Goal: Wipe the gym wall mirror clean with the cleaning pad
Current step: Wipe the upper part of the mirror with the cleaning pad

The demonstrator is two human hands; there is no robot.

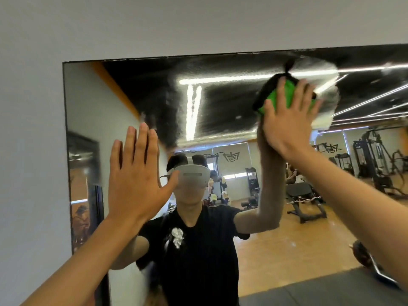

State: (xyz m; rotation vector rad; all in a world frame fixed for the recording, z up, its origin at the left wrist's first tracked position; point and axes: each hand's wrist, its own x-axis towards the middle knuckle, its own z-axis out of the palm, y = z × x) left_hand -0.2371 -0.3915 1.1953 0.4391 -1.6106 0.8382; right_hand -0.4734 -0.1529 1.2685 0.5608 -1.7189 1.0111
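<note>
Wall mirror (220,138): smeared upper area. Right hand (287,113), fingers straight, presses green cleaning pad (276,96) against it. Left hand (134,175): flat, fingers extended, on glass.

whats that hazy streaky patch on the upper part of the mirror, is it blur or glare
Head view: the haze on the mirror looks like a wet, streaked film around the cleaning pad under the right hand; reflected ceiling lights smear into glare there. The reflection lower down is clearer; the left hand looks sharp; wide-angle bending tilts the frame.

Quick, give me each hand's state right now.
Left hand: open, fingers straight, flat against the mirror.
Right hand: open, straight fingers pressing the green cleaning pad on the mirror.
</note>
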